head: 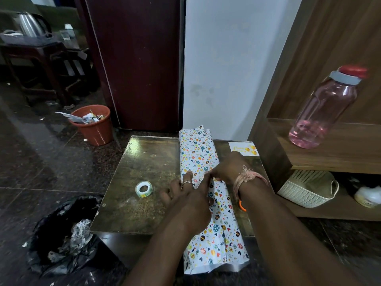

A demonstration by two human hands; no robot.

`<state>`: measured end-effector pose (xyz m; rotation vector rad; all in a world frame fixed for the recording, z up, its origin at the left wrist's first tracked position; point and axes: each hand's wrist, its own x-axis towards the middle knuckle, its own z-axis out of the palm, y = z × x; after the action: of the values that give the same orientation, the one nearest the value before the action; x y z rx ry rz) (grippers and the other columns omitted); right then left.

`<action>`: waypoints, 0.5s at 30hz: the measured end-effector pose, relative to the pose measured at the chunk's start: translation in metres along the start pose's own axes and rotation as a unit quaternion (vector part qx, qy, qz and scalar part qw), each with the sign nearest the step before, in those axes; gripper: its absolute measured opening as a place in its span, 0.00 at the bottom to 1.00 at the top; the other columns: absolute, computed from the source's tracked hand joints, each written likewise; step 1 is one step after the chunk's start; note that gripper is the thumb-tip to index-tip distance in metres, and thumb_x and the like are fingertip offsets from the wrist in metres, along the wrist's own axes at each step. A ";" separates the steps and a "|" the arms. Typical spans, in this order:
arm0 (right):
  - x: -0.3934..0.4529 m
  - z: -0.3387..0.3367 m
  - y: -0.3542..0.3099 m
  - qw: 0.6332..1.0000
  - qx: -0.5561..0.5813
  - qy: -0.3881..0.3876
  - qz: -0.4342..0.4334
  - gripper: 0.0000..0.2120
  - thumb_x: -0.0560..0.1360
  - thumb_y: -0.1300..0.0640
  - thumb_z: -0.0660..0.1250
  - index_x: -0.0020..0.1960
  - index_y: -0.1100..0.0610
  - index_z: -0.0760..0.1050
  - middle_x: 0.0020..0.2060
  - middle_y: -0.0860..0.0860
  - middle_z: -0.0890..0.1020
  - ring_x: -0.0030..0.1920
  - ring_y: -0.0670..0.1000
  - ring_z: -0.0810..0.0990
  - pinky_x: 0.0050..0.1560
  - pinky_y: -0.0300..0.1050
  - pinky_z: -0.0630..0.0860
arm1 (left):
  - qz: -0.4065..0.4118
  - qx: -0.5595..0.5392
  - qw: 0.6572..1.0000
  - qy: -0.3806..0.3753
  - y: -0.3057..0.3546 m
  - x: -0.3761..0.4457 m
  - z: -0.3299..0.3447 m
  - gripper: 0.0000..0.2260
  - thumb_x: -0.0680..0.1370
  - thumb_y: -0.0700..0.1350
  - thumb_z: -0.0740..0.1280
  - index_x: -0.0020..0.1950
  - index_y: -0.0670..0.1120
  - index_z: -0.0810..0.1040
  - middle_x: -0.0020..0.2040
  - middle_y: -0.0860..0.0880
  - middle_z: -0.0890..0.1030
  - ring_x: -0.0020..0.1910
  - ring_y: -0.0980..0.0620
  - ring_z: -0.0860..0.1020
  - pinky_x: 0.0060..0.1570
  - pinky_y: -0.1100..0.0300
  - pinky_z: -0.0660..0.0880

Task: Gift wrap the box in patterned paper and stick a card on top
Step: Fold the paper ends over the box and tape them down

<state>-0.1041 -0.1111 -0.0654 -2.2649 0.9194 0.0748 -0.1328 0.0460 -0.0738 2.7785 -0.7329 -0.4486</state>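
Left hand (186, 198) presses patterned paper (198, 155) flat; right hand (225, 169) pinches seam; untaped, may spring open; tape roll (144, 189) at 9 o'clock.

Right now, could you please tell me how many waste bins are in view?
2: an orange bin on the floor beyond the table's far left corner, and a black-lined bin by its near left corner. Others may be hidden.

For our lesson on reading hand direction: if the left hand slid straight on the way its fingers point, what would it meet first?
The left hand points away from the person along the wrapped box, fingers already on the patterned paper. It would probably just slide along that paper toward the wall; depth is unclear.
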 end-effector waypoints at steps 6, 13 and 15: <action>0.004 -0.008 0.007 0.996 0.040 -0.066 0.043 0.11 0.75 0.56 0.74 0.37 0.57 0.76 0.37 0.53 0.82 0.26 0.46 0.74 0.29 0.36 0.71 | 0.004 -0.018 1.000 0.001 -0.001 0.000 -0.001 0.32 0.84 0.53 0.57 0.81 0.66 0.41 0.83 0.47 0.41 0.77 0.39 0.45 0.69 0.37 0.44; -0.005 -0.011 0.010 0.984 0.163 -0.045 0.060 0.13 0.75 0.59 0.74 0.34 0.58 0.75 0.32 0.52 0.78 0.28 0.47 0.72 0.31 0.40 0.70 | 0.003 -0.032 0.999 0.033 -0.001 -0.002 -0.003 0.30 0.83 0.55 0.57 0.81 0.66 0.46 0.82 0.50 0.46 0.76 0.43 0.46 0.62 0.42 0.40; -0.011 -0.008 0.012 0.980 0.192 -0.005 0.051 0.08 0.76 0.62 0.70 0.39 0.57 0.74 0.38 0.53 0.77 0.35 0.50 0.74 0.38 0.42 0.74 | 0.011 -0.049 0.998 0.047 -0.003 -0.003 -0.002 0.28 0.83 0.56 0.56 0.81 0.66 0.48 0.82 0.50 0.47 0.76 0.45 0.45 0.62 0.43 0.39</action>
<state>-0.1214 -0.1158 -0.0636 -1.8594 0.9533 -0.0430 -0.1329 0.0502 -0.0720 2.6772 -0.6993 -0.3374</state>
